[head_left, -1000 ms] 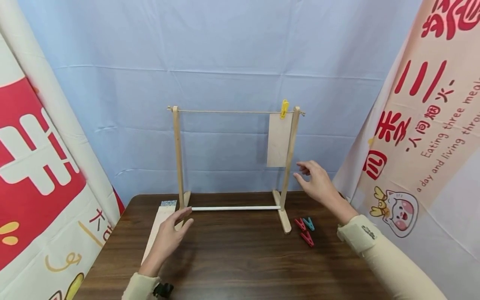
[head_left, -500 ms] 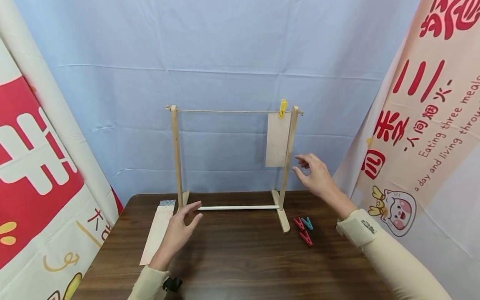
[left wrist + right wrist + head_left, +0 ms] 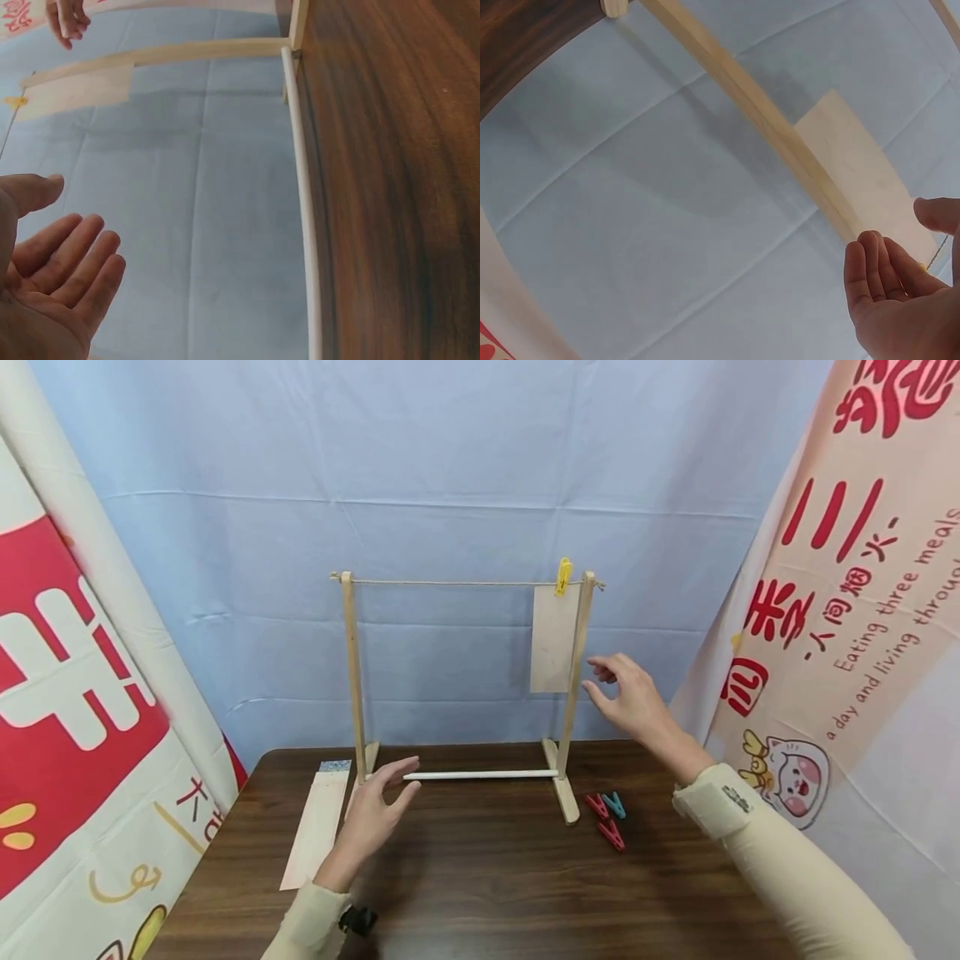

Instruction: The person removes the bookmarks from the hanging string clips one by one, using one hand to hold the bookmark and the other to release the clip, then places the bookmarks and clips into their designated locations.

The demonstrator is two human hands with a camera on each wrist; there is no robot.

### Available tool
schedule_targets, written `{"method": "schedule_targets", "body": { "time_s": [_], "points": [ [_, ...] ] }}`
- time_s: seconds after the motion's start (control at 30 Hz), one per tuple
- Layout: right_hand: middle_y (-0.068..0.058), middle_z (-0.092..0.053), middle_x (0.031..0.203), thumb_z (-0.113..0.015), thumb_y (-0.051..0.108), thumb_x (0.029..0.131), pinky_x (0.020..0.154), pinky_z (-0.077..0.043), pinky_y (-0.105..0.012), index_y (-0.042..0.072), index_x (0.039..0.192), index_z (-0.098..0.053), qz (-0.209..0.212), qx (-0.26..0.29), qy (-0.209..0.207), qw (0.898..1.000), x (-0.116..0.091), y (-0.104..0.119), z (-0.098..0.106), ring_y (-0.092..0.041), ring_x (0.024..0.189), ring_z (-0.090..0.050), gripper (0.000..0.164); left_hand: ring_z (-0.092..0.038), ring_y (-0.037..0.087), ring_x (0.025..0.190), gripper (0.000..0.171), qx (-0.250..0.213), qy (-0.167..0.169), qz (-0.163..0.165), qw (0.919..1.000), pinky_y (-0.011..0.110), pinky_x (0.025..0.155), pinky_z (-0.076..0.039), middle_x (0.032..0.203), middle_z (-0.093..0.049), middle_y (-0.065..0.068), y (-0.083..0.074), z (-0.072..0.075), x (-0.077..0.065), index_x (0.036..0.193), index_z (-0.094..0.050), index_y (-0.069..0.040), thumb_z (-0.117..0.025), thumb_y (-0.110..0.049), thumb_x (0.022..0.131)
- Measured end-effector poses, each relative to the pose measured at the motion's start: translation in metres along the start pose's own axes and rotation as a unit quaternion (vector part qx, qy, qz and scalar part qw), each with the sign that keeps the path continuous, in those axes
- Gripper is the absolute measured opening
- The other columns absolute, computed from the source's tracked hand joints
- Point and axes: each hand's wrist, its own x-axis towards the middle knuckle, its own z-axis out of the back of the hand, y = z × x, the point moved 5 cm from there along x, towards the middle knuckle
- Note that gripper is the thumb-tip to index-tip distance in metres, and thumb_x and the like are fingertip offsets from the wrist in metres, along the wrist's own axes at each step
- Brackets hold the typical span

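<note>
A pale rectangular card [image 3: 552, 647] hangs from the string [image 3: 450, 582] of a wooden frame, held near its right post by a yellow clothespin [image 3: 563, 577]. My right hand [image 3: 630, 697] hovers just right of that post [image 3: 576, 668], fingers loosely bent and holding nothing; the right wrist view shows the same hand [image 3: 907, 292] with the card [image 3: 866, 176] behind it. My left hand [image 3: 378, 810] is in front of the left post, thumb and fingers spread apart. In the left wrist view its palm [image 3: 60, 285] holds nothing.
Two red clothespins [image 3: 611, 836] and a teal clothespin [image 3: 615, 805] lie right of the frame's foot. At the table's left lies a long pale card [image 3: 315, 831] with a blue patterned piece [image 3: 335, 766] at its far end. A white rod [image 3: 480, 774] joins the posts low down.
My left hand has moved right and slightly toward the frame's middle, uncovering more of the pale card on the table. My right hand has risen a little beside the right post.
</note>
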Motion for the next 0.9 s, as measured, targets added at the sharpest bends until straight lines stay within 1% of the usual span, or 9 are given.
{"method": "schedule_targets", "body": {
  "time_s": [0.2, 0.37, 0.43, 0.53, 0.63, 0.7, 0.8, 0.9],
  "points": [
    [-0.023, -0.066, 0.105, -0.077, 0.001, 0.097, 0.088, -0.056, -0.055, -0.011, 0.130, -0.067, 0.011, 0.004, -0.001, 1.000, 0.007, 0.004, 0.003, -0.041, 0.096, -0.066, 0.036, -0.065, 0.030, 0.132, 0.040, -0.014, 0.004, 0.008, 0.9999, 0.051, 0.110, -0.052, 0.141, -0.070, 0.002, 0.001, 0.003, 0.008, 0.142, -0.068, -0.019, -0.076, -0.019, 0.103],
    [-0.024, -0.066, 0.106, -0.077, 0.002, 0.098, 0.089, -0.056, -0.057, -0.010, 0.131, -0.067, 0.018, 0.006, -0.008, 1.000, 0.013, 0.006, 0.008, -0.041, 0.097, -0.066, 0.037, -0.067, 0.026, 0.130, 0.038, -0.010, 0.002, -0.005, 0.9999, 0.051, 0.108, -0.053, 0.139, -0.071, -0.001, -0.005, 0.004, 0.017, 0.141, -0.070, -0.021, -0.075, -0.025, 0.104],
    [-0.025, -0.066, 0.107, -0.076, 0.001, 0.098, 0.089, -0.056, -0.057, -0.011, 0.131, -0.067, 0.019, 0.006, -0.011, 1.000, 0.015, 0.006, 0.010, -0.041, 0.098, -0.066, 0.037, -0.068, 0.025, 0.128, 0.038, -0.009, 0.002, -0.011, 0.9999, 0.051, 0.107, -0.053, 0.139, -0.072, -0.002, -0.007, 0.003, 0.020, 0.141, -0.070, -0.022, -0.075, -0.027, 0.104],
    [-0.025, -0.066, 0.108, -0.076, 0.002, 0.099, 0.090, -0.055, -0.056, -0.011, 0.132, -0.066, 0.017, 0.003, -0.009, 1.000, 0.019, 0.006, 0.014, -0.041, 0.099, -0.065, 0.037, -0.068, 0.024, 0.128, 0.038, -0.010, 0.006, -0.009, 0.9999, 0.053, 0.108, -0.053, 0.139, -0.071, -0.003, -0.010, 0.001, 0.023, 0.142, -0.069, -0.023, -0.074, -0.027, 0.104],
    [-0.025, -0.066, 0.108, -0.076, 0.003, 0.099, 0.090, -0.055, -0.056, -0.011, 0.131, -0.067, 0.019, 0.001, -0.009, 1.000, 0.023, 0.008, 0.018, -0.041, 0.099, -0.066, 0.037, -0.066, 0.026, 0.129, 0.039, -0.012, 0.010, -0.007, 0.9999, 0.056, 0.108, -0.051, 0.140, -0.071, -0.001, -0.011, -0.003, 0.025, 0.143, -0.069, -0.020, -0.074, -0.023, 0.104],
    [-0.026, -0.066, 0.108, -0.076, 0.003, 0.098, 0.090, -0.055, -0.057, -0.011, 0.131, -0.067, 0.020, 0.000, -0.009, 1.000, 0.026, 0.010, 0.020, -0.042, 0.099, -0.066, 0.037, -0.066, 0.027, 0.130, 0.039, -0.014, 0.013, -0.004, 0.9998, 0.057, 0.109, -0.051, 0.140, -0.070, 0.000, -0.012, -0.005, 0.027, 0.143, -0.069, -0.019, -0.074, -0.022, 0.105],
    [-0.025, -0.066, 0.107, -0.076, 0.004, 0.099, 0.090, -0.055, -0.056, -0.010, 0.131, -0.067, 0.022, -0.003, -0.010, 1.000, 0.030, 0.010, 0.023, -0.043, 0.099, -0.066, 0.037, -0.066, 0.027, 0.130, 0.038, -0.022, 0.019, -0.001, 0.9996, 0.056, 0.109, -0.051, 0.140, -0.070, -0.001, -0.015, -0.007, 0.031, 0.143, -0.069, -0.021, -0.073, -0.026, 0.105],
    [-0.024, -0.066, 0.108, -0.076, 0.004, 0.099, 0.091, -0.055, -0.055, -0.010, 0.131, -0.067, 0.026, -0.007, -0.012, 1.000, 0.034, 0.010, 0.025, -0.042, 0.099, -0.065, 0.037, -0.066, 0.026, 0.130, 0.038, -0.023, 0.020, -0.007, 0.9995, 0.053, 0.110, -0.052, 0.139, -0.071, 0.000, -0.017, -0.009, 0.036, 0.143, -0.069, -0.021, -0.072, -0.026, 0.106]
  ]
}}
